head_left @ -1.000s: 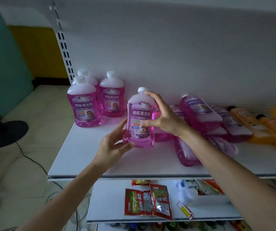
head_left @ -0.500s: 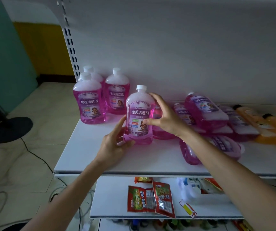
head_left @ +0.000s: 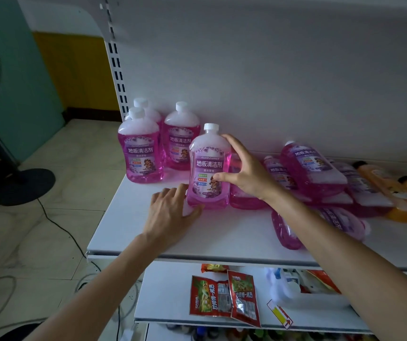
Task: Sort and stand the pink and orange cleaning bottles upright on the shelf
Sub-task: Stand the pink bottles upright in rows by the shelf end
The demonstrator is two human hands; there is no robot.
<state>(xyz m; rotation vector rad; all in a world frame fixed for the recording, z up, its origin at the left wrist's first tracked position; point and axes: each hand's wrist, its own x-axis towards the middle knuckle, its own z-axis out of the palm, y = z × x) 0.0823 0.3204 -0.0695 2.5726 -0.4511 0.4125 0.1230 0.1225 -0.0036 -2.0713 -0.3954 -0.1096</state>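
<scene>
Since a moment earlier, the pink bottle (head_left: 208, 168) had come down from the hands' lift and stood upright on the shelf (head_left: 148, 232), in front and to the right of the three standing bottles (head_left: 141, 153). The left hand (head_left: 170, 212) had slid lower and lay flatter. Its fingers (head_left: 182, 188) were fairly straight against the bottle's lower left corner, touching rather than grasping. The right hand (head_left: 244, 173) gripped the bottle, thumb on the label and fingers curled round its right shoulder.

The bottle stood apart from the row, so a shove low at the base would likely tip it, being tall and narrow. A lying pink bottle (head_left: 246, 200) sat just beside it on the right and could jam it or nudge it over. Another lying bottle (head_left: 286, 230) rested near the shelf's front edge and might roll off if the heap (head_left: 313, 168) shifted.

Whether the base sat fully flat could not be told, since the left thumb covered its foot. The right forearm hid part of the heap, and the orange bottles (head_left: 394, 185) ran off the right edge, so their number was unclear.
</scene>
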